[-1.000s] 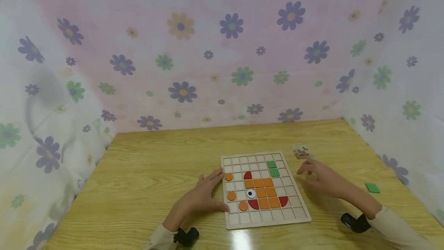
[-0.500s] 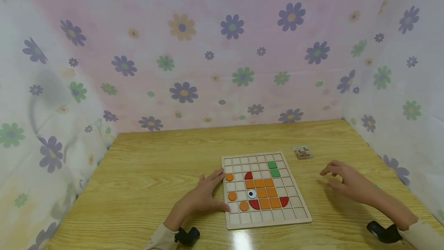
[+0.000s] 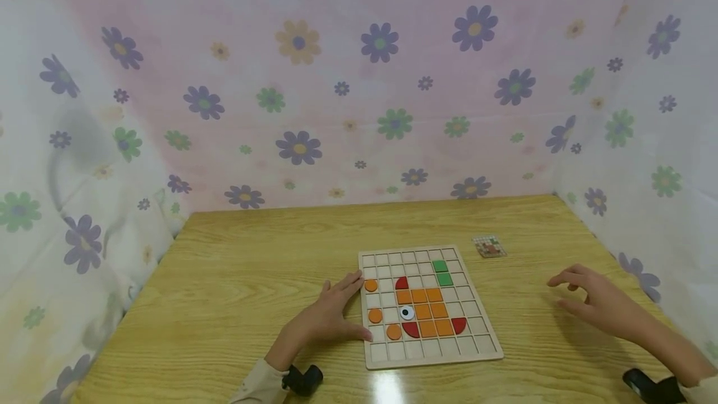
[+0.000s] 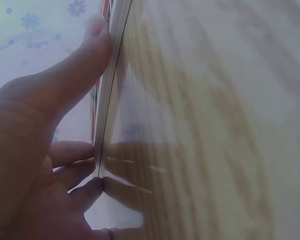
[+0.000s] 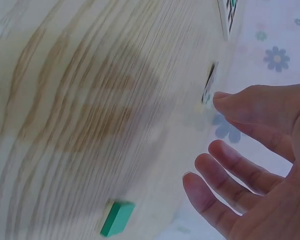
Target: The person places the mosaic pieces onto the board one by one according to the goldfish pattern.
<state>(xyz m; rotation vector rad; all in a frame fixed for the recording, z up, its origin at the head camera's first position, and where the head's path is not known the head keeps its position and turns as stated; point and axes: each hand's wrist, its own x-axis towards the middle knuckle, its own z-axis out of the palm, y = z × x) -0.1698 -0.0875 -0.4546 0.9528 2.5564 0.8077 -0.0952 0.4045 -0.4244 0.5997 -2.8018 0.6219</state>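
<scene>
A wooden grid board [image 3: 417,353] lies on the table, with orange squares [image 3: 422,311], red quarter-round pieces [image 3: 459,325], orange discs [image 3: 371,285], an eye disc [image 3: 406,312] and two green squares [image 3: 440,265] on it. My left hand [image 3: 328,317] rests along the board's left edge, thumb on the near corner area and fingers extended. In the left wrist view its fingertips [image 4: 92,187] touch the board's side. To the right of the board my right hand [image 3: 603,304] hovers above the table, fingers loosely bent, holding nothing. A loose green tile [image 5: 117,219] lies near it in the right wrist view; in the head view the arm hides it.
A small pattern card [image 3: 489,246] lies beyond the board's far right corner. Bare wood-grain table [image 3: 252,267] stretches to the left. Flowered cloth [image 3: 359,80] hangs behind the table and along both sides.
My right hand has moved right, away from the board, and now its arm covers the loose green tile in the head view. The left hand has stayed at the board's edge.
</scene>
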